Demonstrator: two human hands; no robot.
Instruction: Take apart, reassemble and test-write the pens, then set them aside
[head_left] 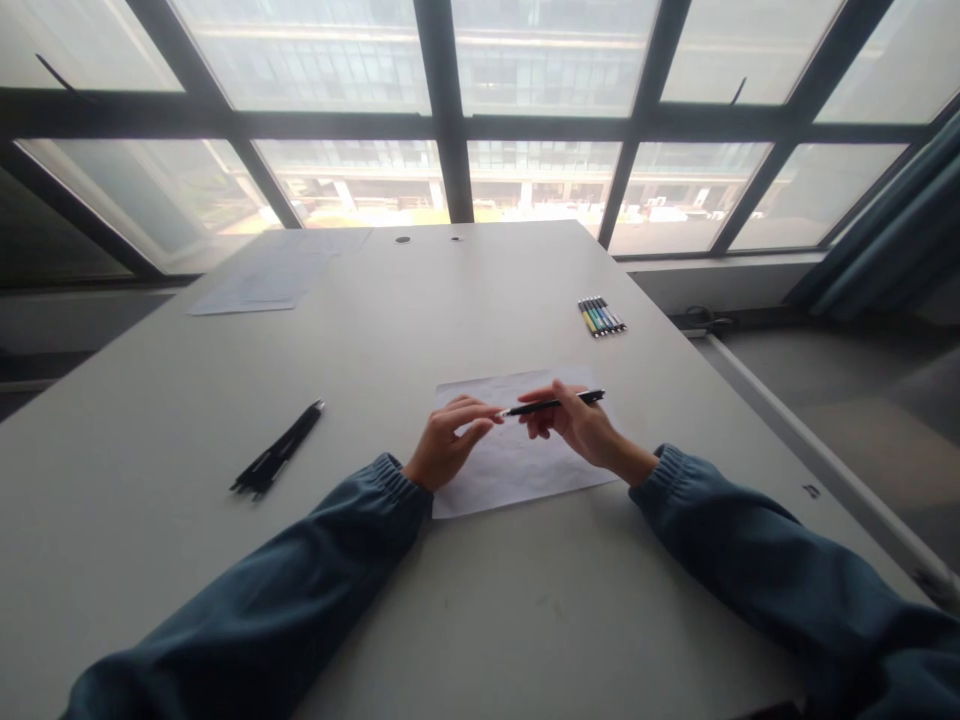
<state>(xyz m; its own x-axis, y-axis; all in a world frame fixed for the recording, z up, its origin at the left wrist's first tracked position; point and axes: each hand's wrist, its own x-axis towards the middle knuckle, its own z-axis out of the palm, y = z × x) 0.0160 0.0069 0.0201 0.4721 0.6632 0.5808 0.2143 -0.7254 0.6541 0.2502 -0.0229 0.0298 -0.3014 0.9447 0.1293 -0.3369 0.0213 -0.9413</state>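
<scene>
My right hand (581, 422) holds a black pen (541, 406) slantwise above a sheet of white paper (495, 478), its thumb and fingers closed around the barrel. The pen's pale tip points left, toward my left hand (450, 438). There the thumb and forefinger of my left hand close on the tip, while its other fingers are bent over the paper. Off to the left, a bunch of black pens (279, 450) lies loosely together on the table.
Several pens with coloured barrels (601, 317) lie side by side at the right of the white table (390, 330). More paper sheets (262, 275) rest at the far left. A small dark object (811, 491) sits near the right edge. Large windows rise behind the table.
</scene>
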